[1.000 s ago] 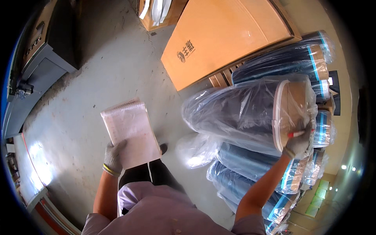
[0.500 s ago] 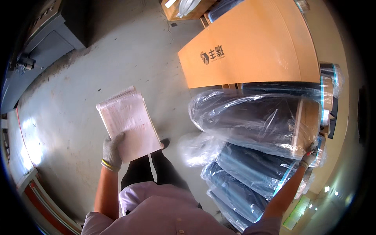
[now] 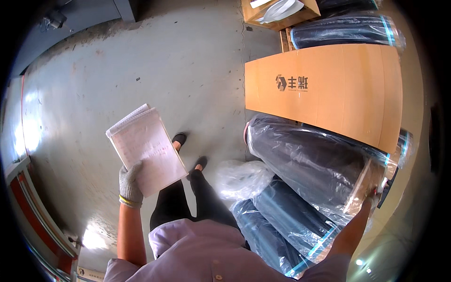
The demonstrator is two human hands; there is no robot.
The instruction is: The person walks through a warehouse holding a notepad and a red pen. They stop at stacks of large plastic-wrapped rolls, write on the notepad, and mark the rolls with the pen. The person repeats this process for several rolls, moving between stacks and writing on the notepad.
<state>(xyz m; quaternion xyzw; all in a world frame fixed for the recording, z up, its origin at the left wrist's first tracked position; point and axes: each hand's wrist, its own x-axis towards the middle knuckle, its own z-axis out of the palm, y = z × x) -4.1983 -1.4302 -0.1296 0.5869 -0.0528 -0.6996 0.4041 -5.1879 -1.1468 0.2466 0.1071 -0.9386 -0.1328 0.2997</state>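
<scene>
We've got the notebook [image 3: 146,151] pinched in our gloved left hand [image 3: 128,184], tilted face-up to read. Right hand [image 3: 374,196] sits at the raised end of the wrapped dark roll [image 3: 310,165] atop the stack; grip unclear.

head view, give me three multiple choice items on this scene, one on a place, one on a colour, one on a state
1. Where does the long cardboard box lie?
A. on the wrapped rolls
B. on the floor by the shoes
C. in the left hand

2. What colour is the glove on the left hand?
A. orange
B. grey
C. blue

3. How is the notepad held?
A. closed and tucked under the arm
B. lying on the floor
C. held up, pages facing the camera

Answers: 1 A, the box rests across the plastic-wrapped rolls. 2 B, the knit glove is grey. 3 C, the left hand grips its lower edge, written page showing.
</scene>
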